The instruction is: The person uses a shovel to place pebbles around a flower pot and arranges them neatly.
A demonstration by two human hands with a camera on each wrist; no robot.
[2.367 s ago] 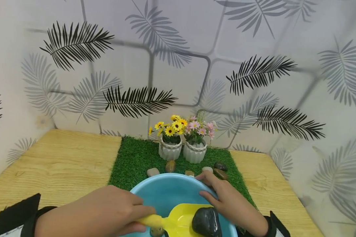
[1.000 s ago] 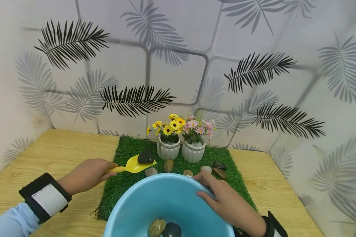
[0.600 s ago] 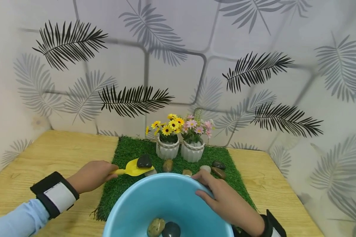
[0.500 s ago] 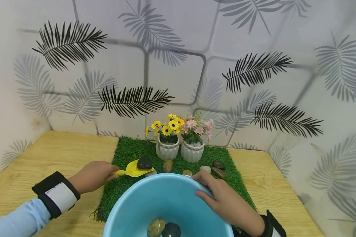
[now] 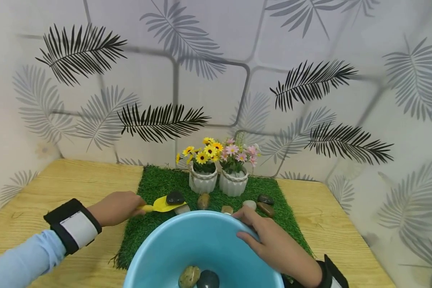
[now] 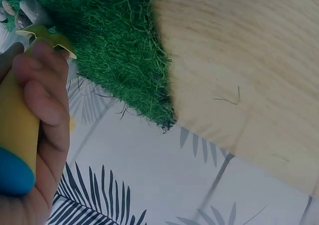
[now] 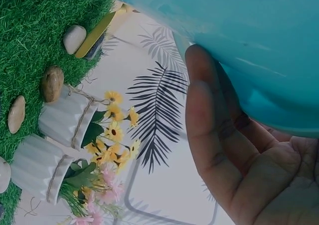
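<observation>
My left hand (image 5: 119,208) grips the handle of a yellow toy shovel (image 5: 161,205) over the left part of the artificial turf (image 5: 133,248). In the left wrist view the fingers curl round its handle (image 6: 17,120), which has a blue end. A dark, shiny stone (image 5: 175,197) lies on the scoop, beside a pale stone (image 5: 182,209) on the turf. My right hand (image 5: 273,246) holds the rim of a light blue basin (image 5: 201,236), thumb inside and fingers outside. Inside the basin lie a mottled stone (image 5: 189,276) and a dark stone (image 5: 208,279).
Two white pots, one with yellow flowers (image 5: 203,182) and one with pink flowers (image 5: 233,185), stand at the turf's back. Several stones lie before them, including a brown stone (image 5: 203,201) and a black stone (image 5: 265,199). A leaf-patterned wall covering (image 5: 216,92) rises behind the wooden table (image 5: 86,176).
The shovel, carrying the dark stone, has moved from above the basin out to the turf on the left. Since then it has lowered and flattened slightly. My right hand stays on the rim.
</observation>
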